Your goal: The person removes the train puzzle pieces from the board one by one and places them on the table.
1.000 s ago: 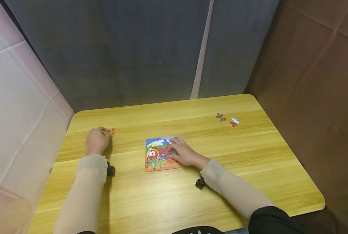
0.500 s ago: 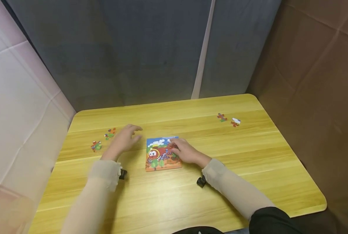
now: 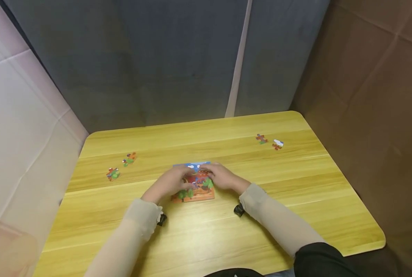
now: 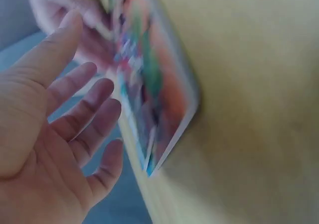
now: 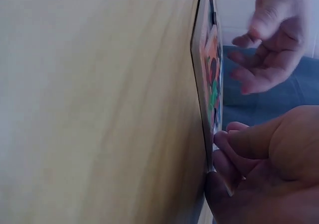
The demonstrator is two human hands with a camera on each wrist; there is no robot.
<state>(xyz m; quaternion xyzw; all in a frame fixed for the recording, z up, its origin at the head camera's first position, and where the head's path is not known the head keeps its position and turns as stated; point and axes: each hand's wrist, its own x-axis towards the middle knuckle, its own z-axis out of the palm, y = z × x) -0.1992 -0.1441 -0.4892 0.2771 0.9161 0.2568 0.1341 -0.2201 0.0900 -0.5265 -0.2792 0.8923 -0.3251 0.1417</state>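
Note:
A square jigsaw puzzle (image 3: 202,194) with a bright cartoon picture lies flat near the middle of the table. Above its left part is my left hand (image 3: 169,182), coming in from the left. In the left wrist view the left hand's fingers (image 4: 102,129) are spread and gently bent, nothing in them, beside the board's edge. My right hand (image 3: 223,177) holds the board at its upper right corner. In the right wrist view the right fingers (image 5: 227,159) curl at the board's edge, thumb close over them. Both hands cover parts of the picture.
Loose puzzle pieces (image 3: 113,174) and more orange-green pieces (image 3: 129,158) lie on the left of the wooden table (image 3: 199,246). Toward the back right are a red-brown piece (image 3: 261,139) and a white-and-red piece (image 3: 277,144). Curtains surround the table's back and sides.
My left hand has left the loose pieces on the left and moved right, over the puzzle. The right hand has shifted slightly toward the board's upper right corner, uncovering a green tree.

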